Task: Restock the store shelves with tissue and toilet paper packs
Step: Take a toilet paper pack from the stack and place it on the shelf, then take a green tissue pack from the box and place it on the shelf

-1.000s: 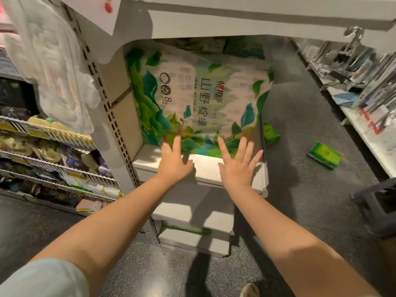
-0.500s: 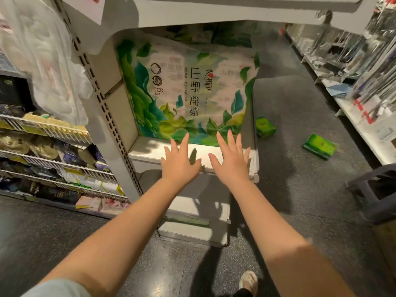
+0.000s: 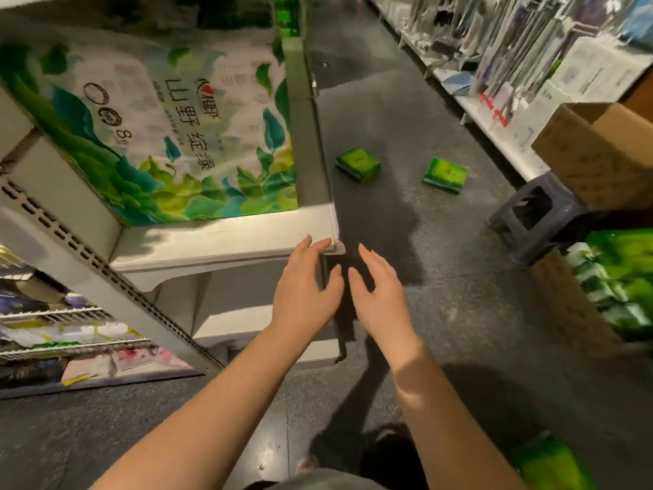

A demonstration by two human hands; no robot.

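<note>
A large tissue pack [image 3: 169,136], printed with green leaves on white, stands on the grey shelf [image 3: 219,238] at the left. My left hand [image 3: 304,291] hovers just off the shelf's front right corner, fingers relaxed and holding nothing. Beside it, my right hand [image 3: 380,298] hangs over the floor with fingers loosely spread, also empty. Two small green tissue packs [image 3: 357,164] [image 3: 446,175] lie on the dark floor beyond the shelf. More green packs [image 3: 622,277] fill a box at the right edge.
A dark plastic stool [image 3: 537,217] stands on the right, with a cardboard box [image 3: 597,153] behind it. Wire shelves [image 3: 63,323] of goods sit low on the left. A white shelf row [image 3: 494,100] of hanging goods lines the far right. Another green pack [image 3: 551,461] lies near my feet.
Both hands have drawn back from the large pack and shifted right, off the shelf's corner. The view has swung right, showing the stool and boxes.
</note>
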